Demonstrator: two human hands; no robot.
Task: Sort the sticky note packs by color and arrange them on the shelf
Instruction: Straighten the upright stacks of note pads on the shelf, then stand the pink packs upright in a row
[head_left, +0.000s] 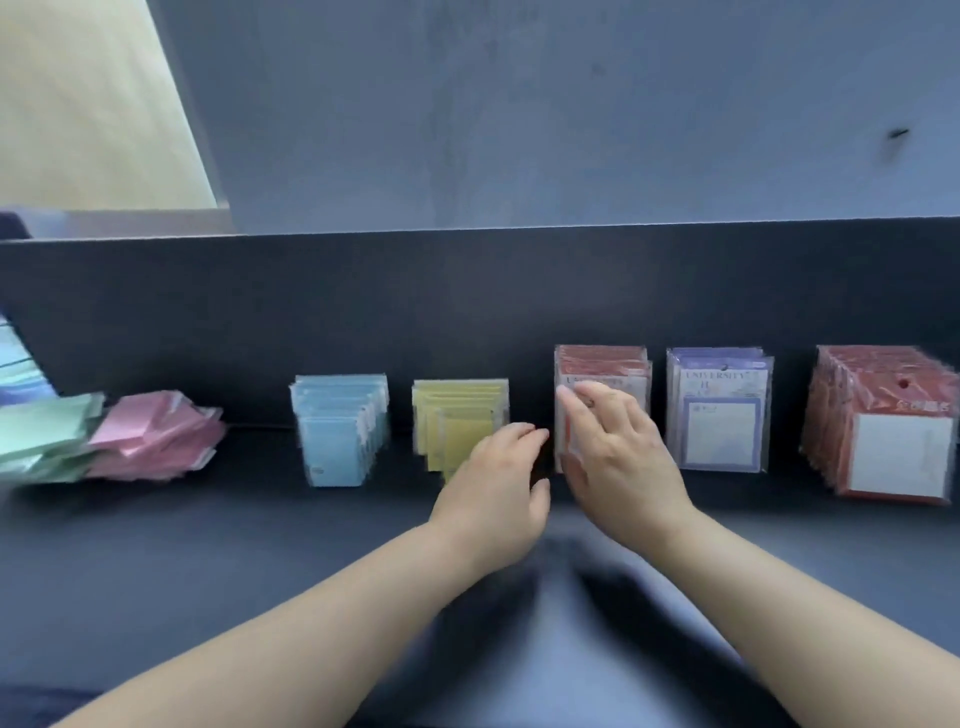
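On the dark shelf (208, 545) sticky note packs stand in upright rows: blue packs (337, 431), yellow packs (457, 415), red-topped packs (605, 366), purple packs (719, 410) and a red row (883, 426) at the far right. Loose pink packs (156, 436) and green packs (47, 436) lie in heaps at the left. My right hand (618, 457) rests flat against the front of the red-topped packs, fingers spread. My left hand (493, 488) hovers in front of the yellow packs, fingers loosely curled, holding nothing that I can see.
A dark back wall (467, 291) rises behind the rows, with a grey wall above it. More blue and white packs (18, 364) lean at the far left edge. The picture is blurred by motion.
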